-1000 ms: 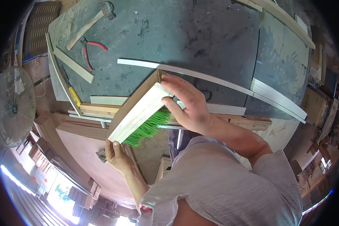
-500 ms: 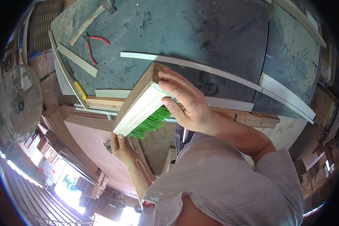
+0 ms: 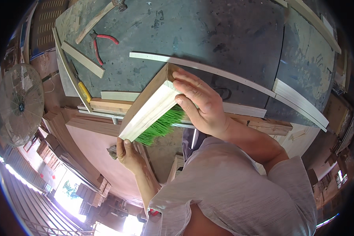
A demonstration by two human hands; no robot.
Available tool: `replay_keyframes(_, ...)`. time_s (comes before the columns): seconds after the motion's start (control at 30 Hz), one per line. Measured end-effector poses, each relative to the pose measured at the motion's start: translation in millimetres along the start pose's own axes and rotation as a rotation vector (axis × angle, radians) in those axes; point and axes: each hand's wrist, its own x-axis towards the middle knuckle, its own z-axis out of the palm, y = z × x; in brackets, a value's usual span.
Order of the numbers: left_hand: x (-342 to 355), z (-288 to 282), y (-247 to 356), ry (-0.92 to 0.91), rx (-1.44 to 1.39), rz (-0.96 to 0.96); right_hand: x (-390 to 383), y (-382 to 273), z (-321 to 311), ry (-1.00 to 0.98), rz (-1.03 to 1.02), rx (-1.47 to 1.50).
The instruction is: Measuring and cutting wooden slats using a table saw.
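A pale wooden piece (image 3: 149,112) with a browner side face is held up at a slant in front of the workbench's near edge. Green grass-like bristles (image 3: 160,126) stick out from its underside. My left hand (image 3: 130,158) pinches the lower left end, thumb on the pale face. At the upper right end my right hand (image 3: 203,104) grips the corner, its fingers over the end and the thumb on the near side. Both hands are closed on the same piece. How the bristles are fixed to the wood is hidden.
On the dark workbench (image 3: 240,35) lie a hammer (image 3: 96,21), red-handled pliers (image 3: 96,49), a yellow-handled tool (image 3: 84,91) and a long thin wooden strip (image 3: 208,70). More wood strips line its near edge. A large fan (image 3: 21,105) stands at the left.
The upper right end of the wooden piece and my right hand have shifted slightly right. The view has turned a little too. Both hands keep their grip.
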Motion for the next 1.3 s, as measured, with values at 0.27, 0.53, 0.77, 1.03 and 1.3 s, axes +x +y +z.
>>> replay_keyframes(0.27, -5, 6, 3, 0.000, 0.019, 0.017, 1, 4, -1, 0.023, 0.018, 0.037)
replay_keyframes(0.53, -10, 18, 18, 0.079, 0.132, 0.013, 0, 8, -7, -0.006, 0.051, 0.025)
replay_keyframes(0.77, -14, 16, 16, 0.103, 0.159, 0.011, -4, 14, -6, 0.036, 0.082, 0.076)
replay_keyframes(1.03, -18, 15, 14, 0.099, 0.117, 0.013, -15, 16, -1, 0.069, 0.224, 0.259)
replay_keyframes(1.3, -21, 20, 13, 0.133, 0.114, 0.022, -13, 18, -8, 0.037, 0.169, 0.159)
